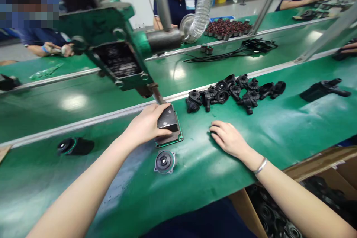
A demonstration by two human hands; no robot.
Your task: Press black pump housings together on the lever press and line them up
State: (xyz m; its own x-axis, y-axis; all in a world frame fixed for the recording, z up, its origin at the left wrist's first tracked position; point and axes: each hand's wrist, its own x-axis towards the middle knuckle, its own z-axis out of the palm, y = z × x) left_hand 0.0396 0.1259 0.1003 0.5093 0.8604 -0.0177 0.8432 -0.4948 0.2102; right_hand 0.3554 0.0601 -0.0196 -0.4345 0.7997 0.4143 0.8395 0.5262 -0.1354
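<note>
My left hand [149, 124] is closed round a dark metal block [168, 117], thumb at its near side and fingers over its top. That block sits on a small square base plate [178, 139] with a green edge, under the ram of a green press [111, 44]. Just in front of the plate lies a round black motor part [164, 161] with a pale flange. To the right, my right hand [227, 137] is low over the green bench, its fingers curled. Something small and black shows at its fingertips, too hidden to name.
Several black plastic pump housings [221, 95] lie behind my right hand. A black cylindrical motor [75, 145] lies at left, a black pump [325, 89] at far right. Cardboard boxes [312, 163] of parts stand below the bench edge. Co-workers sit across the belt [178, 72].
</note>
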